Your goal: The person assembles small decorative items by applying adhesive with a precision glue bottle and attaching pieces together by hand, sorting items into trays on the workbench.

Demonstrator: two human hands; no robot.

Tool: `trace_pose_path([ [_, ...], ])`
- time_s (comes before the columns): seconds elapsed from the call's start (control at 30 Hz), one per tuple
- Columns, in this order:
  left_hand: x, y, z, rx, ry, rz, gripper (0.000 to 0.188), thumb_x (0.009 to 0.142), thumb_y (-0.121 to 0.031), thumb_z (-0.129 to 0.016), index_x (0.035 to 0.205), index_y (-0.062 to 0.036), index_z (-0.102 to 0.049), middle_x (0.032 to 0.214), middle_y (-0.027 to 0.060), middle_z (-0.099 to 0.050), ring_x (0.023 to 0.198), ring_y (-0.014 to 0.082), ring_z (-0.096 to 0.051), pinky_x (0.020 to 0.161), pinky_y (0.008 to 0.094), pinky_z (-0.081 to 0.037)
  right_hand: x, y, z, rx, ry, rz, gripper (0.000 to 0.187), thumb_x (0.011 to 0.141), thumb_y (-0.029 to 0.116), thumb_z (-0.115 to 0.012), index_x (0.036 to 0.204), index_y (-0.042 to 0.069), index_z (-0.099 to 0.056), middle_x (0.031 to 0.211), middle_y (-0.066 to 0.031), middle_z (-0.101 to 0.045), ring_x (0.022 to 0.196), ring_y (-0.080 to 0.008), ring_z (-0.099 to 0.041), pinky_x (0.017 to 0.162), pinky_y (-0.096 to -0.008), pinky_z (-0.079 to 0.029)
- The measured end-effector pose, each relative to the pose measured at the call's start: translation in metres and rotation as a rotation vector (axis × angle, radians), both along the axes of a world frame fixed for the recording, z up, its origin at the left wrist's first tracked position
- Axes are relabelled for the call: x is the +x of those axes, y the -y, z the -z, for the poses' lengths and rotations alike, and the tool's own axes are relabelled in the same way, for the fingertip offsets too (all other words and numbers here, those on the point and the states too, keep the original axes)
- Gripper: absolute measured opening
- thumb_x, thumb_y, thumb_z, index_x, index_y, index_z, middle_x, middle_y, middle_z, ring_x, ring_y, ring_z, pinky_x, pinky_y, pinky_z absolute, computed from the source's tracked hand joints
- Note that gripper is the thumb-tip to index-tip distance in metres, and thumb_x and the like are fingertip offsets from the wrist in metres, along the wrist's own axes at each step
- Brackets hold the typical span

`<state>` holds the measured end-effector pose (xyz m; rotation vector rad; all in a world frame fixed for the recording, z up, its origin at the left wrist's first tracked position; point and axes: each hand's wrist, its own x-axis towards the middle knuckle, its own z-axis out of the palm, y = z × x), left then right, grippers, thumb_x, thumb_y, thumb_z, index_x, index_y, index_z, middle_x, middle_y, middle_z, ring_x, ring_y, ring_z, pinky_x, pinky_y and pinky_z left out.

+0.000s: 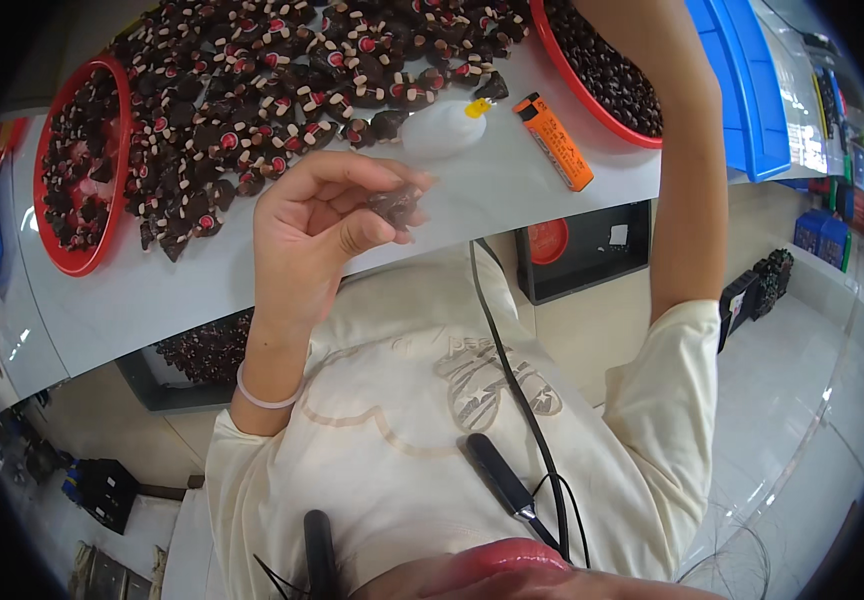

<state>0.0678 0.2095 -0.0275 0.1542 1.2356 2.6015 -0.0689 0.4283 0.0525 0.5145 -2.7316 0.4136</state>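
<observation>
My left hand (327,215) is raised over the near edge of the table, its thumb and fingers pinched on a small dark brown moulded piece (394,206). My right arm (692,170) bends over a red basin (602,110) full of small dark brown parts (600,60); the hand itself lies beyond the top edge of the picture. Just past my left hand, a white squeeze bottle (442,132) with a yellow tip lies on its side. Farther left spreads a heap of dark brown pieces (242,95) with beige and red parts on them.
An orange packet (554,142) with a black end lies between the bottle and the right basin. Another red basin (125,170) of dark pieces stands at the left. A blue tray (747,90) is at the right. Under the tabletop (202,290) are dark drawers (587,275).
</observation>
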Motion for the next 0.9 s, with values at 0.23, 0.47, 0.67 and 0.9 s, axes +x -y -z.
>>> trace_pose_path([
  [0.23,0.001,-0.003,-0.004,-0.093,0.035,-0.025,0.035,0.071,-0.018,-0.074,0.094,-0.0016,-0.054,0.096,0.0181,-0.061,0.075,0.0199,-0.063,0.061,0.0266,-0.051,-0.047,0.025,-0.007,0.668,0.349,-0.024,0.018,0.066,0.009,-0.057,0.079,0.000,-0.064,0.085,-0.0190,-0.063,0.085,-0.0313,-0.061,0.074,-0.0391,-0.048],
  [0.47,0.002,-0.003,-0.005,-0.075,0.008,0.006,0.033,0.071,-0.014,-0.073,0.094,-0.0003,-0.054,0.096,0.0193,-0.061,0.076,0.0204,-0.063,0.064,0.0275,-0.054,-0.065,0.022,0.017,0.615,0.102,-0.152,0.014,0.064,0.008,-0.058,0.073,0.000,-0.065,0.077,-0.0185,-0.064,0.079,-0.0327,-0.062,0.069,-0.0393,-0.049],
  [0.67,0.001,-0.002,-0.003,-0.070,-0.029,0.020,0.031,0.072,-0.013,-0.073,0.094,0.0000,-0.055,0.096,0.0195,-0.061,0.076,0.0201,-0.063,0.064,0.0274,-0.054,-0.063,0.018,0.011,0.503,0.240,-0.086,0.016,0.063,0.010,-0.062,0.075,0.000,-0.065,0.077,-0.0212,-0.062,0.078,-0.0350,-0.061,0.068,-0.0414,-0.048],
  [0.9,0.002,0.002,0.000,0.007,-0.052,0.052,0.026,0.075,-0.004,-0.067,0.097,0.0043,-0.056,0.100,0.0163,-0.061,0.094,0.0229,-0.061,0.078,0.0310,-0.053,-0.057,0.003,-0.019,-0.043,0.069,-0.152,0.019,0.063,0.007,-0.060,0.078,-0.005,-0.059,0.066,-0.0183,-0.059,0.065,-0.0245,-0.060,0.061,-0.0331,-0.046],
])
